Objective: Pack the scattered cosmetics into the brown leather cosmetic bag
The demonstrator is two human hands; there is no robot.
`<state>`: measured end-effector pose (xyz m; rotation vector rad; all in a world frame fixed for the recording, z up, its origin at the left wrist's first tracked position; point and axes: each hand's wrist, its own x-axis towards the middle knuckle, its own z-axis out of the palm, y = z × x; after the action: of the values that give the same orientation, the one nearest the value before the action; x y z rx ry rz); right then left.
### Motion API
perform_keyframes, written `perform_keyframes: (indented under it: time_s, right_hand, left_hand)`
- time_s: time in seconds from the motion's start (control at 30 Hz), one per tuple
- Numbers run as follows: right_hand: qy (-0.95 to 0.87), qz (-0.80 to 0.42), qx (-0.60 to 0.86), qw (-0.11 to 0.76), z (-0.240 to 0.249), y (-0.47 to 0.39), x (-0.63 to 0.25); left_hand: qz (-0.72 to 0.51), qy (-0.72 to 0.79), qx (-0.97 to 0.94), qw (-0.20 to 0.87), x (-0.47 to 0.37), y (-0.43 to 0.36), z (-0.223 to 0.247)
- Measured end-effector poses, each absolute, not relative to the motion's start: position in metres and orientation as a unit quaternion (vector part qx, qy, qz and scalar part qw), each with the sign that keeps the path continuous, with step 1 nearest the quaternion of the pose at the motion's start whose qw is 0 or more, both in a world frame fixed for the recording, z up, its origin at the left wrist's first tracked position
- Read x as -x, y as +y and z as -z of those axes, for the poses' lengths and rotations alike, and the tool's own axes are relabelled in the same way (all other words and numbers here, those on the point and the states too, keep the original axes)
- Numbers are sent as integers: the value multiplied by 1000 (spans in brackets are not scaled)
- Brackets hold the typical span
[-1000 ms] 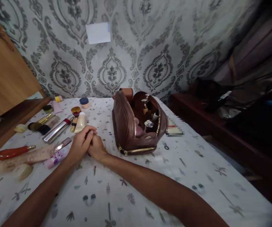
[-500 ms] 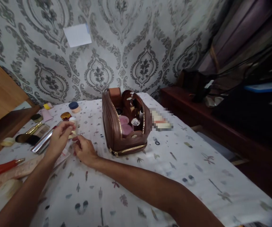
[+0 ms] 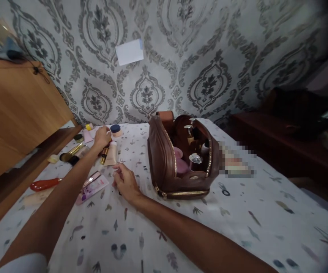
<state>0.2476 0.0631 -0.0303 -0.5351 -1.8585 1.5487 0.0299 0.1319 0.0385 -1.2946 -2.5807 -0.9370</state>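
We cannot tell our left hand's (image 3: 103, 135) grip beside the round, blue-lidded peach jar (image 3: 115, 131); our half-curled right hand (image 3: 127, 184), empty, nears the cream tube (image 3: 111, 154).

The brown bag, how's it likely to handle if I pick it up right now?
The brown bag will probably flex but keep its shape, since its leather-looking sides stand up with the top unzipped. It may feel fairly weighty, with pink items and a silver-topped container inside. Tilting it could spill things, as the mouth gapes open.
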Motion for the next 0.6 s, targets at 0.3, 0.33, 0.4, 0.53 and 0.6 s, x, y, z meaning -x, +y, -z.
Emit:
perform_keyframes:
  time_s: [0.3,0.33,0.4,0.53,0.6]
  right_hand:
    - [-702,-598,215,323,29,62,-250]
    - [-703,-596,215,324,29,62,-250]
    - [-703,-595,215,324,30,63,-250]
    - [-702,-592,217,331,32,64,-249]
    - [-702,-590,216,335,32,64,-249]
  left_hand:
    - [203,-866,453,60,-23,173,-32]
    - [198,-867,455,54,-21,177,-30]
    - [189,-865,462,42,-16,183,-27]
    - [182,-860,475,35,-11,188,-24]
    - [185,-858,478,43,-13,186,-25]
